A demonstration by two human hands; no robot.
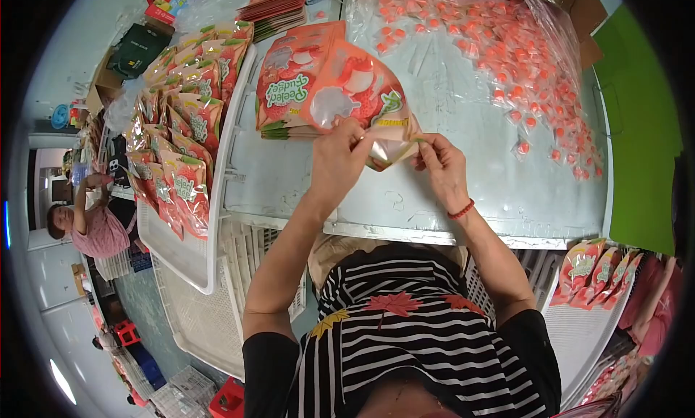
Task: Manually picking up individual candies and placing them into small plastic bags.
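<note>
A pink-and-red printed candy pouch (362,85) with a clear window is held between my two hands over the worktable (289,193). My left hand (339,157) pinches one side of the pouch's near end. With closed fingers my right hand (442,165), a red bracelet at its wrist, grips the other corner. The silvery inside of the pouch shows between them, so its mouth looks parted. Under and left of it lies a stack of flat matching pouches (282,92). Many small wrapped red candies (492,63) are spread over the far right of the table.
A white tray (212,251) crowded with filled pouches (192,128) stands on the left. More flat pouches (274,9) are piled at the back. At lower right another tray (579,331) holds several pouches. Co-workers (101,233) are at the left and right edges.
</note>
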